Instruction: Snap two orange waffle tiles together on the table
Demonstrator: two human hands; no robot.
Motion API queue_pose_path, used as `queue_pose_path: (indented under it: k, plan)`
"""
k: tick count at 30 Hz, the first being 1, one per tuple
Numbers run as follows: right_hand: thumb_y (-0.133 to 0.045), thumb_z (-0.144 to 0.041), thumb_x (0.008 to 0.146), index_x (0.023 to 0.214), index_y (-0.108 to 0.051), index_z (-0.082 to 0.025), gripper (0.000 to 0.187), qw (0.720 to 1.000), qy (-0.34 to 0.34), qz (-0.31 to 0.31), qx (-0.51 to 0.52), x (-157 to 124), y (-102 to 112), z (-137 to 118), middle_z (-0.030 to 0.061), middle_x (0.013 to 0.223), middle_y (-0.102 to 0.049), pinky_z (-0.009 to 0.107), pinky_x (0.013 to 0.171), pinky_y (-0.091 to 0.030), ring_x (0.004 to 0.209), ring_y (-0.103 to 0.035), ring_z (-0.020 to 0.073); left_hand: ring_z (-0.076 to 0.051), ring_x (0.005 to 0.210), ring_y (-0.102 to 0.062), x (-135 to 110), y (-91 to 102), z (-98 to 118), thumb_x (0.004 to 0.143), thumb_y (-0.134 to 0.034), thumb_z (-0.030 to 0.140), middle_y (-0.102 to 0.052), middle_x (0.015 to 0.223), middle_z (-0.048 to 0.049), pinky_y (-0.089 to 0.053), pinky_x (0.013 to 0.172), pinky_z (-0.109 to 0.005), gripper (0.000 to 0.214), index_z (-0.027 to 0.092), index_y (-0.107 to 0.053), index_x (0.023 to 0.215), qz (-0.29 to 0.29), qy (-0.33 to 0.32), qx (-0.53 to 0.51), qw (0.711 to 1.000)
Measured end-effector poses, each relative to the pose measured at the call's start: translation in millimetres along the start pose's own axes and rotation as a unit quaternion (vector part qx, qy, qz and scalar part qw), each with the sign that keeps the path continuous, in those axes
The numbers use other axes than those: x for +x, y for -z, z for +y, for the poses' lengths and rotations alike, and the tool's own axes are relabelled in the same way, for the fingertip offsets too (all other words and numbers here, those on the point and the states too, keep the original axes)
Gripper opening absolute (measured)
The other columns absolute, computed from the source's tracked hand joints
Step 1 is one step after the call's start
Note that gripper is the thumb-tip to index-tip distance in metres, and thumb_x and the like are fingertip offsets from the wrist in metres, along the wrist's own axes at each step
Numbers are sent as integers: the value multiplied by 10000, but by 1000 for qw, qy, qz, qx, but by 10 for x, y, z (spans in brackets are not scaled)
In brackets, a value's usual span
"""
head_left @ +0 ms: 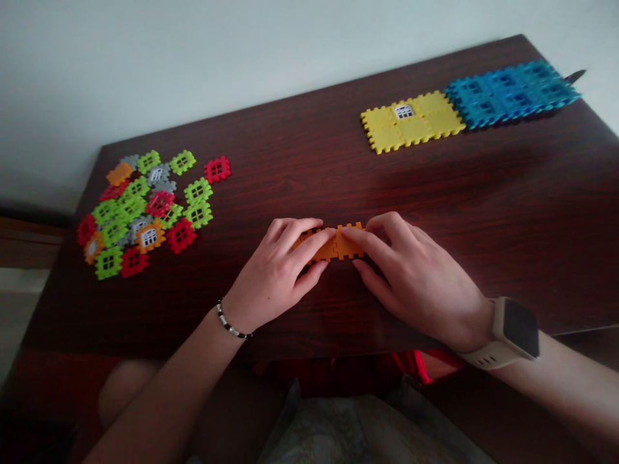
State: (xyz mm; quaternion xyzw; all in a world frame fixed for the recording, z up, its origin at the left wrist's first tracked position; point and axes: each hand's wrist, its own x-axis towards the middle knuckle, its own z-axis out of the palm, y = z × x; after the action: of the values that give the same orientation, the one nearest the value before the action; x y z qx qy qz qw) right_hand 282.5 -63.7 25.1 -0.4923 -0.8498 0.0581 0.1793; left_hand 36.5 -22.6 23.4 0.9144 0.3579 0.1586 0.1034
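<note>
Both hands are down at the middle of the near edge of the dark wooden table, meeting over the orange tiles. The left hand, beaded bracelet at the wrist, pinches the left tile between thumb and fingers. The right hand, with a pale watch, pinches the right one. The toothed edges are meshed at the seam, so this join looks made or very nearly so; how many tiles the fingers hide, I cannot tell.

At the far right lies a finished-looking yellow panel, touching a blue panel beside it. By that count, two colours look done and orange barely begun. Plenty is left: a loose pile of green, red, grey and orange tiles sits well apart at the far left, with one red tile just off its edge.
</note>
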Motion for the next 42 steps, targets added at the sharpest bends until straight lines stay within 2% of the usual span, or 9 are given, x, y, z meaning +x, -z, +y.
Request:
queue_pose_path:
  k: [42]
  plan:
    - [-510, -246, 1058, 1380, -620, -159, 351, 1000, -7, -5, 2, -6, 4, 0, 164, 1207, -609, 460, 882, -575, 1010, -631, 294, -327, 1284, -577, 2, 14, 18, 1028, -612, 157, -615, 1441, -122, -523, 1129, -571, 449, 227, -588, 1471, -2, 1, -1, 1000]
